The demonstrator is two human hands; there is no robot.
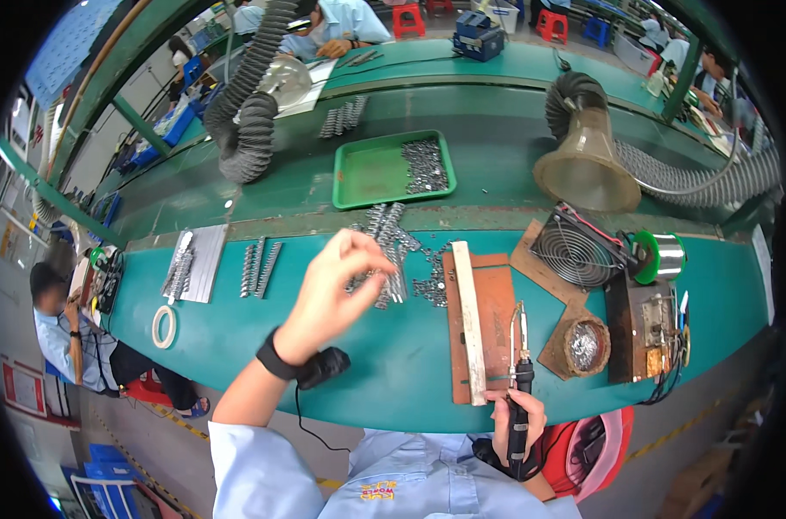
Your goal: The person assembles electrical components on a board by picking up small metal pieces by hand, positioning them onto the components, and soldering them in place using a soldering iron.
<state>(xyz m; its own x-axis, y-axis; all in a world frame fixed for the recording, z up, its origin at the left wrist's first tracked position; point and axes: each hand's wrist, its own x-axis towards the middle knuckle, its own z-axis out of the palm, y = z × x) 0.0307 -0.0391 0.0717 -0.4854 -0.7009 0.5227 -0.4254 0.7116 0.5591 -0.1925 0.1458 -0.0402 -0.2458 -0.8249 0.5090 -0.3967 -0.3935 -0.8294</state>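
Observation:
My left hand (345, 281) hovers over the metal strips and small parts at the middle of the bench. Its fingers are curled, with a gap between thumb and forefinger and nothing visible in it. Under and beyond it lies a pile of ridged metal strips (384, 227), with loose small metal parts (432, 281) scattered to its right. My right hand (523, 419) grips the black handle of a soldering iron (521, 376), its tip pointing away from me. Its fingers are by the near end of a pale wooden bar (469, 324) lying on a brown board (497, 320).
A green tray (367, 177) of small parts stands behind. To the right are a fan (576, 251), a solder wire spool (667, 257), a round dish (585, 346) and a soldering station (644, 329). Tape (164, 327) and more strips (261, 268) lie left. Extraction hoses (579, 95) hang above.

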